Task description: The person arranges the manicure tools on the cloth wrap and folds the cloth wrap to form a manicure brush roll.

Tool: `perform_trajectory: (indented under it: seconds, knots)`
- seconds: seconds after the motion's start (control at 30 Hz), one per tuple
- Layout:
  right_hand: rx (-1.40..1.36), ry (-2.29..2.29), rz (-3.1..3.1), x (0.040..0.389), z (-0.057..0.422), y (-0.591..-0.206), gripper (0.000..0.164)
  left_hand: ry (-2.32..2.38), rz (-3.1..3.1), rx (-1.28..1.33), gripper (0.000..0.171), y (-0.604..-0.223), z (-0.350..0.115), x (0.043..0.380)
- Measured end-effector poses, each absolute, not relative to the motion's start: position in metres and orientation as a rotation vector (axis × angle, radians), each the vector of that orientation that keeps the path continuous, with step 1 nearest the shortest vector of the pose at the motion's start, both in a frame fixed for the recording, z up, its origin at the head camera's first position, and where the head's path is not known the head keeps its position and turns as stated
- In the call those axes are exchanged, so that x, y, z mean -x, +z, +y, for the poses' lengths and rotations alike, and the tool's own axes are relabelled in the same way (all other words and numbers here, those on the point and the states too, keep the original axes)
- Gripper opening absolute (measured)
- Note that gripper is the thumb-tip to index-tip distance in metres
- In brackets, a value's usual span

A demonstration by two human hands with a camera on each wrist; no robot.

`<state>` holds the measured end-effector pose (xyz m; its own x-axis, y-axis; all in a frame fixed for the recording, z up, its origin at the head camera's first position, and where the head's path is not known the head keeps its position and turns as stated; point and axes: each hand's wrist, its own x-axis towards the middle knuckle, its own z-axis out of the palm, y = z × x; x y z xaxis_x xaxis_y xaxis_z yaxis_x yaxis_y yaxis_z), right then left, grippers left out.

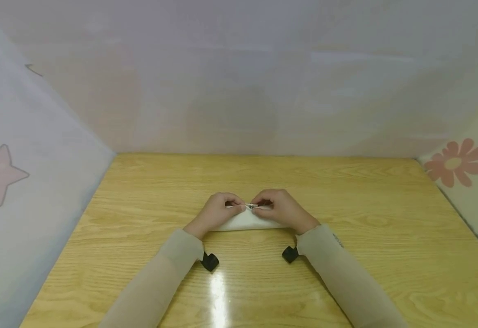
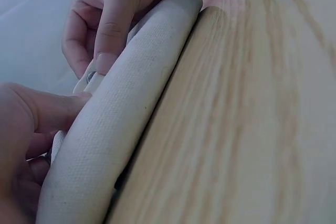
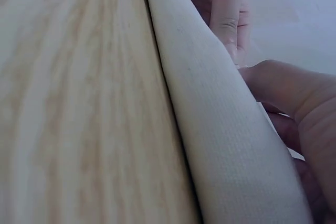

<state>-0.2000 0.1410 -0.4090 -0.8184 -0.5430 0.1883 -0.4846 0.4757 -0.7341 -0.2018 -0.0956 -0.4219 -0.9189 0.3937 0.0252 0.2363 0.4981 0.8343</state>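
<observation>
A cream canvas pouch (image 1: 250, 221), thick and rounded along its near side, lies across the wooden table. At its far edge, my left hand (image 1: 217, 213) pinches the fabric between thumb and fingers. From the other side my right hand (image 1: 281, 208) pinches the same edge, the thumbs a short gap apart. Between them shows a small round metal snap (image 2: 91, 76), seen in the left wrist view beside the right thumb. In the right wrist view the body of the pouch (image 3: 215, 114) hides most of the pinched edge and the fingertips.
The wooden table (image 1: 161, 182) stretches around the pouch, with a pale sheet wall (image 1: 239, 100) behind it. Side walls carry a pink star (image 1: 1, 175) at left and a red flower (image 1: 456, 163) at right. Black wrist cameras (image 1: 210, 262) hang below both sleeves.
</observation>
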Motion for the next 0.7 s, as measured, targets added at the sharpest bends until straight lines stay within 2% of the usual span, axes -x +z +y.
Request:
perform_trajectory:
  seconds: [0.43,0.7]
  knots:
    - [1.1,-1.207,2.689,0.201,0.137,-0.41,0.01,1.379,2.602,-0.583,0.014,-0.42,-0.094,0.197]
    - [0.865,-1.326,2.538,0.198,0.137,-0.426,0.01,1.22,2.654,-0.667,0.01,-0.424,-0.099,0.19]
